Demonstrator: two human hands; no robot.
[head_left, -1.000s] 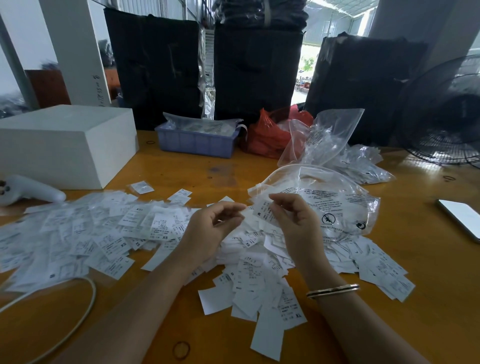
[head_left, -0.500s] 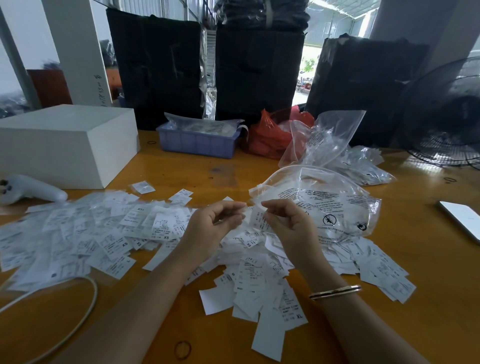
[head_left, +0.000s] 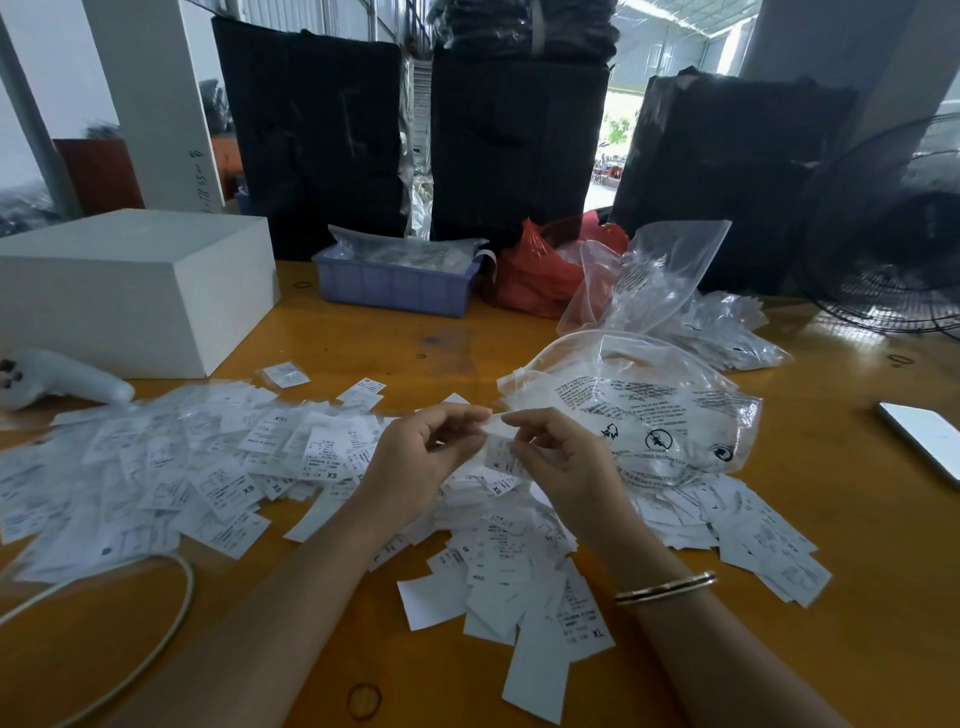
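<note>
Several white printed size labels (head_left: 218, 483) lie spread in a wide pile over the wooden table (head_left: 857, 597). My left hand (head_left: 421, 462) and my right hand (head_left: 561, 462) meet above the middle of the pile. Both pinch one small white label (head_left: 498, 444) between thumb and fingertips, just above the heap. A clear printed plastic bag (head_left: 649, 410) lies right behind my right hand, its mouth towards the hands. More labels (head_left: 524, 582) lie between my forearms.
A white box (head_left: 130, 291) stands at the left with a white handheld device (head_left: 62, 376) before it. A blue tray (head_left: 395, 283), a red bag (head_left: 540, 270) and more clear bags (head_left: 670, 280) sit behind. A phone (head_left: 924, 436) lies far right, a fan (head_left: 893, 234) back right, a cable (head_left: 156, 639) front left.
Both hands have come closer together and risen slightly. The label, earlier held by the right hand alone, is now pinched by both.
</note>
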